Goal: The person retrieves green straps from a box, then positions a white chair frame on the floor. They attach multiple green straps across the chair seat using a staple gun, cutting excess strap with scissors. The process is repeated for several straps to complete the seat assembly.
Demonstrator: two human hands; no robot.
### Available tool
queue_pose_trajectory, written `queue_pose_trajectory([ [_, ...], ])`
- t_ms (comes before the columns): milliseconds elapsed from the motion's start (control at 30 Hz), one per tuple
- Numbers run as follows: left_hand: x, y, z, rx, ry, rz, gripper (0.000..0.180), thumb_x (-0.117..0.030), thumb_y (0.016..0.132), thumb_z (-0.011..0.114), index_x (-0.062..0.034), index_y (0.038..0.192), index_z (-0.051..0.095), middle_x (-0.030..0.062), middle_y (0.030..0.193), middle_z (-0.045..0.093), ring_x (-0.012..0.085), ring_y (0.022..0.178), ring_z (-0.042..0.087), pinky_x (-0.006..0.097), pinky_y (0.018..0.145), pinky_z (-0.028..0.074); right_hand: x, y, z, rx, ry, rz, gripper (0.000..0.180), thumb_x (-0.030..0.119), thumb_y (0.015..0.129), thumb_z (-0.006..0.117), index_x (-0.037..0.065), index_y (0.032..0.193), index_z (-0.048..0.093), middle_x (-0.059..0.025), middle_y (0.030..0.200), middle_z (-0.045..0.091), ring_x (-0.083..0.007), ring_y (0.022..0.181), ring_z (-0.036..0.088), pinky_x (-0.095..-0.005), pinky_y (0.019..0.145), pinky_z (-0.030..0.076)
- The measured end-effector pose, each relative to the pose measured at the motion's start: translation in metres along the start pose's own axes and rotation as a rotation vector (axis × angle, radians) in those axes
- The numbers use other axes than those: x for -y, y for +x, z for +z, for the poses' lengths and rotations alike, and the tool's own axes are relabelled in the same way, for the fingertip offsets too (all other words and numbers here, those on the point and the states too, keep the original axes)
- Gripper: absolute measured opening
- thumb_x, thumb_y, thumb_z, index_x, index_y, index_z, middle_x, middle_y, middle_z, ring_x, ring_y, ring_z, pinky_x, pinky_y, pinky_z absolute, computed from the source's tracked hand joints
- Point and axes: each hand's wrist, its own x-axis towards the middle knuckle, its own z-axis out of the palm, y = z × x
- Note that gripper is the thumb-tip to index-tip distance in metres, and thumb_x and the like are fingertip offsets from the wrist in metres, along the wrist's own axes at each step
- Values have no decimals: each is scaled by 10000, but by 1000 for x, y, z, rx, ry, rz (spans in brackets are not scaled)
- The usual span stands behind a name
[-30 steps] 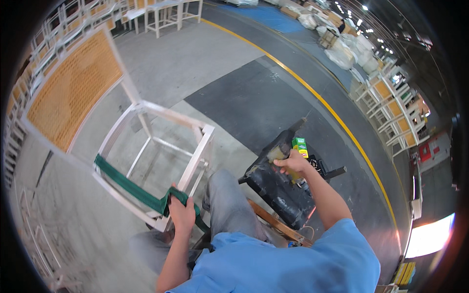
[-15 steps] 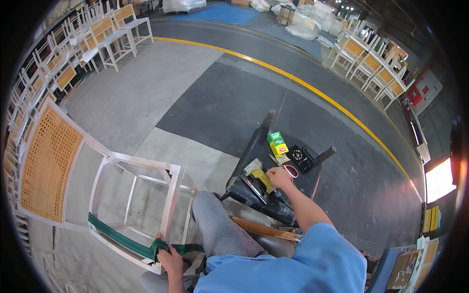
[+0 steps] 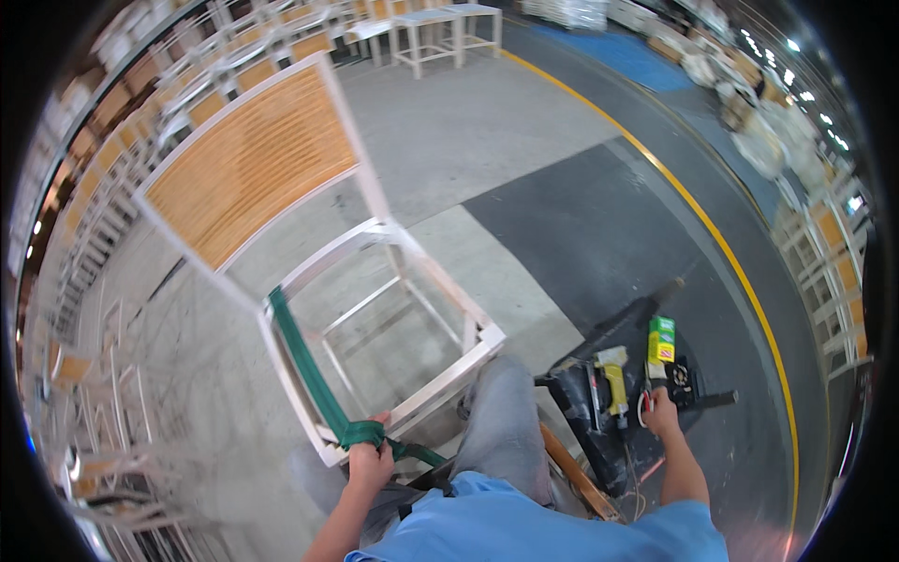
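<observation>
A white wooden chair frame point(image 3: 449, 370) with a woven cane back point(image 3: 257, 159) stands at my left knee, its seat bare of padding. Green webbing point(image 3: 314, 365) runs along one seat rail to the near corner, where it bunches up. My left hand point(image 3: 372, 459) is closed on the webbing there, and a loose tail hangs toward my lap. Over a black stand point(image 3: 585, 412) at my right, my right hand point(image 3: 661, 414) closes at the red handles of a pair of scissors point(image 3: 644, 403). A yellow staple gun point(image 3: 613, 379) lies to the left of that hand.
A green and yellow box point(image 3: 661, 342) and a black roundish item point(image 3: 684, 375) sit on the stand, whose legs stick up. A wooden bar point(image 3: 576, 473) lies by my right thigh. Stacked white chairs point(image 3: 431, 37) line the far side, and more chairs point(image 3: 833, 253) stand at right.
My right hand has left the staple gun and moved to the scissors. The left hand still grips the webbing. The whole view has swung to the left.
</observation>
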Motion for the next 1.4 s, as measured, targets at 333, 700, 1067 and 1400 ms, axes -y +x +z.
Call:
queue_pose_trajectory([
  [333,15,-15,-11,17,-193,-134,559,66,823,544,-93,1347,661,202,1301,649,409,1193,634,434,1038,510,79,-51,-26,282,630,-298,782,-27,828,741,28,1533,408,-51,946,679,-95,735,636,-256,634,520],
  [700,17,-50,-128,65,-1392,-610,342,-289,1092,558,13,1187,689,135,921,775,244,788,765,357,783,622,419,-113,2,375,-120,-1594,540,448,784,864,153,1197,680,-90,1071,700,-331,1021,671,-467,872,462],
  [1067,15,-43,-140,-2,-1448,-600,400,-318,1110,526,36,1231,668,128,906,773,232,751,762,343,723,627,512,-159,75,515,-378,-1902,385,428,850,794,202,1136,671,-120,962,646,-329,925,663,-484,829,444],
  [1400,-21,-65,-99,-68,-1415,-449,454,-366,1095,541,53,1110,713,185,901,762,224,762,747,361,668,617,512,-170,107,481,-685,-2091,397,261,965,623,60,1307,626,-200,1035,691,-364,894,673,-498,800,543],
])
